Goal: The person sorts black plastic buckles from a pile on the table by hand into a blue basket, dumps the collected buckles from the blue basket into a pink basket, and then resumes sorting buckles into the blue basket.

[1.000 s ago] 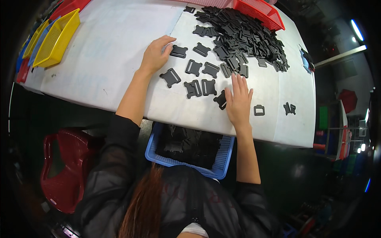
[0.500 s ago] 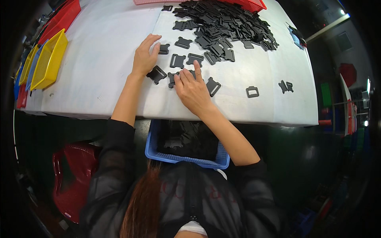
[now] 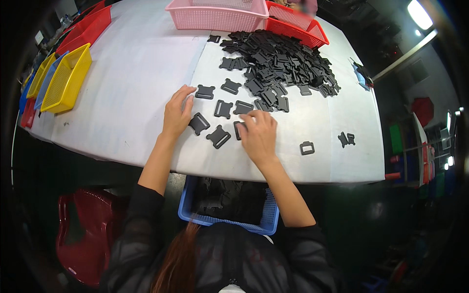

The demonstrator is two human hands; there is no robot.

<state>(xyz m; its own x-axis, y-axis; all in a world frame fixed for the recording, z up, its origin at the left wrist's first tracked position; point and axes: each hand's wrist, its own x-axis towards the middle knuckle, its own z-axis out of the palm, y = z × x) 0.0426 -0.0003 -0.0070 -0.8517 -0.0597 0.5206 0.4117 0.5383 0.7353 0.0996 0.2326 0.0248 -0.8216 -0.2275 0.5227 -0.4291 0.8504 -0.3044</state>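
Shift since half a second ago: your right hand [image 3: 260,136] has drawn back to the right, so the angled buckle piece [image 3: 219,136] it partly covered now lies bare; your view has also shifted, bringing more of the pink basket [image 3: 217,20] into sight.
Left hand [image 3: 177,113]: your grip is wide, thumb apart from fingers and nothing visible in it; its fingertips are just beside the upper-left buckle piece [image 3: 205,92], and its palm side is close to the lower-left buckle piece [image 3: 199,123].
Right-hand grip: you have bent fingers over a partly covered buckle piece [image 3: 237,132]; you cannot tell from here whether it is pinched or only touched.
Loose black pieces: spread flat on the worktop [image 3: 137,73] in front of you, mostly between and beyond your hands.
Black heap [image 3: 288,63]: beyond your right hand, near the red basket [image 3: 317,36].
Right of your right hand: a lone black frame [image 3: 307,148], then two small black parts [image 3: 346,139] close together.
Below the near edge: a blue basket [image 3: 249,227] with dark pieces inside.
Far left: a yellow basket [image 3: 68,83] on the worktop.
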